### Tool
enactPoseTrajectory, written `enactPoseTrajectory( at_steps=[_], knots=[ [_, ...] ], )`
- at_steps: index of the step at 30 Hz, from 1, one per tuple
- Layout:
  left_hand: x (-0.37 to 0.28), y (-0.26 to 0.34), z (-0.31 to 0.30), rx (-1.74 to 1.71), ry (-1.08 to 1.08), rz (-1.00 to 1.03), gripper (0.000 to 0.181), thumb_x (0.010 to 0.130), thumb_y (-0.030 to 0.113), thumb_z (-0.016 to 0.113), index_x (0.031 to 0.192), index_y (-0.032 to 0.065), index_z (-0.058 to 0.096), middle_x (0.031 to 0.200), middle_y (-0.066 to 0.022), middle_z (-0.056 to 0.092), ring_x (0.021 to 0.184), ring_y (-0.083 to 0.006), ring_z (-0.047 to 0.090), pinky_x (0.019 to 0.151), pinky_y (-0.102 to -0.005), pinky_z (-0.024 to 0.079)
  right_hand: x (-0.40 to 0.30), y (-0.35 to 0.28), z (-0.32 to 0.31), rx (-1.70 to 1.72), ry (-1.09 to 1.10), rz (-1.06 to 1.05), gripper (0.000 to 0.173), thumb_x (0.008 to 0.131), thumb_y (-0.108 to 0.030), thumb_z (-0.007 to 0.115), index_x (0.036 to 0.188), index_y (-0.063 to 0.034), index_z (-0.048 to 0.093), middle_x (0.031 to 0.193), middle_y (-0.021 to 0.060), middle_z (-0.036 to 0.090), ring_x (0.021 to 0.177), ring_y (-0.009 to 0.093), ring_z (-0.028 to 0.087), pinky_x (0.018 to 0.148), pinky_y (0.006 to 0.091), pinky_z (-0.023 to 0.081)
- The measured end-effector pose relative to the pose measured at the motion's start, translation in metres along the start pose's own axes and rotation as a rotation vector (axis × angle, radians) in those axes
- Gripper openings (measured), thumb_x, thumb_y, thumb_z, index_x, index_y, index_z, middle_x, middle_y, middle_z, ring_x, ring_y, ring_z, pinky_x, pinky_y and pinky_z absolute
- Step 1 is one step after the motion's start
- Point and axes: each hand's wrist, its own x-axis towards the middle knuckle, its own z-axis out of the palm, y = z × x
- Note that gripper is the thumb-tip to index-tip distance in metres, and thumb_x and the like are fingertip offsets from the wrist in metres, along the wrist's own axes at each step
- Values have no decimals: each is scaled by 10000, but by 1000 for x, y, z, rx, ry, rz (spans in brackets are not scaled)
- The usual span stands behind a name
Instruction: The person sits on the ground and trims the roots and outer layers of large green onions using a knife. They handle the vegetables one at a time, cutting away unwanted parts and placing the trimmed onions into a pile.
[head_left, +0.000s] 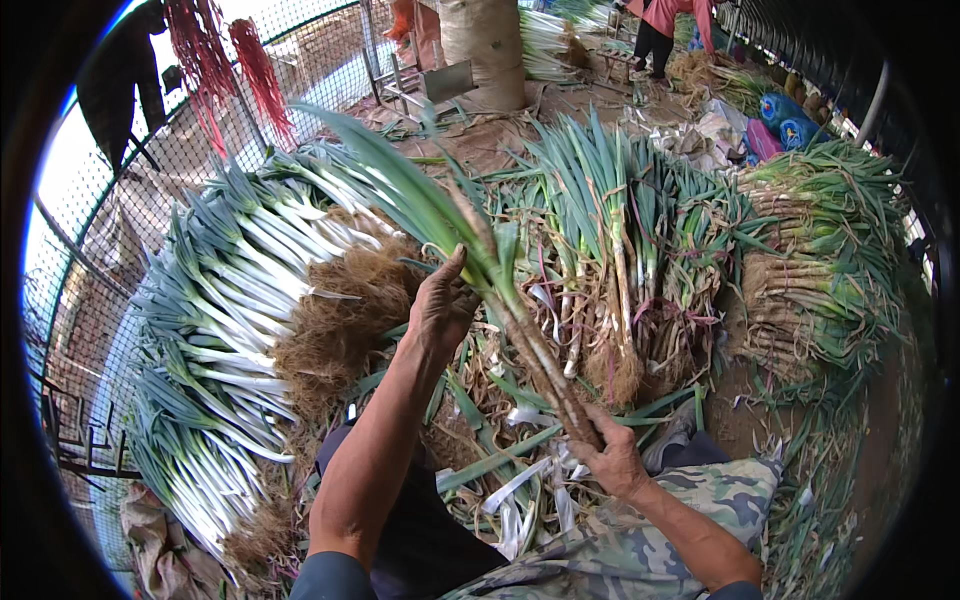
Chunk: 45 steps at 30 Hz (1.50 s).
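Slanting across the middle of the view are unpeeled leeks (532, 341) with brown, soil-stained shanks and long green leaves. My left hand (448, 304) grips them where the leaves begin, thumb uppermost. Around the lower shanks, near the root end, my right hand (611, 450) is closed. How many stalks I hold is hard to tell, since they overlap. Below them, stripped leaves and white peelings (517, 480) litter the ground between my legs. A camouflage cloth (697, 495) covers my right thigh.
Left, cleaned white leeks (240, 315) lie in a curved row, roots (330, 330) inward. Ahead stand unpeeled leeks (619, 247), some tied with pink string. Stacked bundles (817, 300) lie right. Beyond are a metal-framed stand (442, 82), a wrapped column (484, 52) and a bending person (675, 30). Netting (97, 247) borders the left.
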Motion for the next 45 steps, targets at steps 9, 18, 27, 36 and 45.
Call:
enactPoseTrajectory(
  at_steps=[9, 18, 27, 36, 45],
  knots=[
    [-30, -40, 17, 269, -79, -56, 230, 780, 106, 657, 973, 12, 574, 858, -87, 614, 766, -191, 603, 735, -335, 510, 63, -12, -5, 217, 84, 15, 533, 857, -308, 630, 1215, 67, 506, 1125, 213, 599, 1025, 281, 603, 868, 343, 496],
    [-59, -78, 48, 441, -78, -85, 244, 742, 49, 684, 958, -14, 590, 818, -75, 631, 684, -172, 612, 639, -302, 523, 95, -7, -3, 56, 329, -53, 187, 744, -164, 737, 816, -6, 669, 705, 47, 661, 620, 158, 564, 623, 318, 453],
    [-52, -47, 47, 414, -50, 0, 267, 760, 81, 679, 986, -26, 585, 813, -66, 614, 722, -160, 596, 682, -314, 523, 80, -29, -18, 527, 147, 209, 77, 773, -59, 696, 722, -25, 649, 636, 35, 633, 435, 93, 506, 408, 251, 411],
    [-34, 20, 16, 206, -129, 71, 324, 825, 118, 658, 1093, -23, 542, 936, -97, 633, 846, -212, 617, 824, -360, 499, 10, 68, -12, -892, -500, 300, 220, 838, -179, 583, 889, 16, 673, 880, 227, 655, 831, 334, 652, 713, 413, 514],
    [-59, -44, 51, 263, -328, -113, 363, 758, 84, 722, 1069, 10, 550, 954, -71, 623, 839, -186, 610, 778, -322, 515, 92, -29, -6, 273, 209, -138, 347, 783, -228, 736, 984, 45, 661, 917, 169, 683, 780, 204, 644, 697, 318, 526]
  ],
)
